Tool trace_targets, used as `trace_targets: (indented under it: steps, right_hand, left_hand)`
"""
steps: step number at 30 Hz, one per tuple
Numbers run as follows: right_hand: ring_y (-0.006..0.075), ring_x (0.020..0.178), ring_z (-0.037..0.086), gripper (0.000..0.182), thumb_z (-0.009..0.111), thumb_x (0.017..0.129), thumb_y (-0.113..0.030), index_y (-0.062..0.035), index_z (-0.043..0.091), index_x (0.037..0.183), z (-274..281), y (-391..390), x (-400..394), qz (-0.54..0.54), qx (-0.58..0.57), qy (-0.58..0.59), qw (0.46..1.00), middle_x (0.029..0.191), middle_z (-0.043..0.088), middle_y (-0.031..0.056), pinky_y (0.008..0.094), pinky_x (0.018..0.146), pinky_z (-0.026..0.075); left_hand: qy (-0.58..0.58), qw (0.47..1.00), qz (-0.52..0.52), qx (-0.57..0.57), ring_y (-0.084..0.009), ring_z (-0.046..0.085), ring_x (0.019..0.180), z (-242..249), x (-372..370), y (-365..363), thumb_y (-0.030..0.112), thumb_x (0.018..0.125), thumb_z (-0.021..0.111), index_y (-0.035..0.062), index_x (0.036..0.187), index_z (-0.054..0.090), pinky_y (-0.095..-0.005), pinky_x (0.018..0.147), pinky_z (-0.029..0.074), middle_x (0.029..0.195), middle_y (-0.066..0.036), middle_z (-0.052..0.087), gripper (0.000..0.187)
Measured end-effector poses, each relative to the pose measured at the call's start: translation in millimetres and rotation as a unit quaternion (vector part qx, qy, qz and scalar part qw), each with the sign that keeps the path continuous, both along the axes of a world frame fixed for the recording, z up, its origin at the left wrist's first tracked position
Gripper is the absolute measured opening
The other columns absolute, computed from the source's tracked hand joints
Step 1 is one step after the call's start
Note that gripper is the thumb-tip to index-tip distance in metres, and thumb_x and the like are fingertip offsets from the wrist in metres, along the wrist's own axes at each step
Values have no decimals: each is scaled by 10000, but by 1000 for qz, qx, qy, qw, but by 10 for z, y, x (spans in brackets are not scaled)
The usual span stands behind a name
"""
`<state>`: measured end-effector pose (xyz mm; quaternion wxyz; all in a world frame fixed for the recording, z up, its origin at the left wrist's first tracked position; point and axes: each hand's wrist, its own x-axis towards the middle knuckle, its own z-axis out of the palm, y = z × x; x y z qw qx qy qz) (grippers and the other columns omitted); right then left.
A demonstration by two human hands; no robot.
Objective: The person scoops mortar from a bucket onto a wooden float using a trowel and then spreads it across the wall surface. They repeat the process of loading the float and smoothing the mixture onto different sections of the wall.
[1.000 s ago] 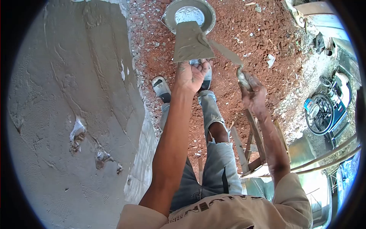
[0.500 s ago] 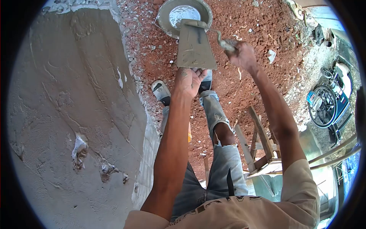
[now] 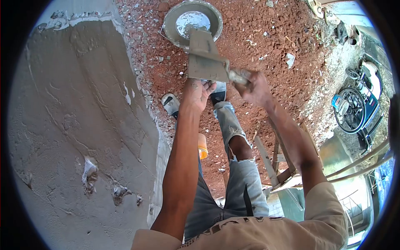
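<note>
Head cam: mortar board [image 3: 205,69] at 12 o'clock, nr bucket [image 3: 171,27], L hand [image 3: 197,94] fingers curled at its near edge, grip partly hidden; R hand [image 3: 255,88], approx 2 o'clock, fingers closed round trowel [image 3: 207,55] handle, blade across board.

bright daylight falls strongest at the right, where the pale ground around the wheelchair [image 3: 352,109] washes out toward white. the plastered wall [image 3: 75,112] lies in soft, even shade. water in the basin [image 3: 192,23] throws back a white glare. the trowel [image 3: 207,55] is slightly motion-blurred. fisheye distortion bends the edges into a dark, blue-fringed circular border.
</note>
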<state>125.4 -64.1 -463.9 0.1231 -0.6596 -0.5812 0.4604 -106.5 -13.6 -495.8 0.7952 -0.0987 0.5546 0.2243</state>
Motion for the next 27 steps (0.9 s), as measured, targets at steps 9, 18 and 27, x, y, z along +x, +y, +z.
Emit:
trace_targets:
  steps: [9, 18, 27]
  right_hand:
    - [255, 770, 779, 465, 725, 880, -224, -143, 758, 1337, -406, 115, -93, -90, -29, -87, 992, 937, 808, 143, 395, 724, 643]
    - [339, 704, 741, 396, 672, 920, -183, -81, 727, 1299, -129, -25, 46, 7, 22, -86, 996, 823, 748, 192, 458, 613, 615]
    - [415, 895, 768, 468, 613, 932, -390, -90, 740, 1267, -1161, 756, 71, -86, -27, -115, 989, 927, 786, 213, 497, 852, 616]
  left_hand:
    - [7, 1000, 22, 0, -182, 657, 1059, -87, -198, -131, 392, 1093, 580, 126, 1316, 598, -355, 902, 557, 1204, -41, 677, 347]
    - [-61, 995, 53, 62, -192, 656, 1174, 4, -267, -186, 296, 1063, 652, 123, 1369, 590, -375, 959, 562, 1349, -56, 652, 357]
    - [-23, 989, 99, 111, -225, 651, 1268, -614, -1055, -203, 226, 1045, 675, 114, 1452, 574, -402, 1029, 562, 1417, -68, 652, 434]
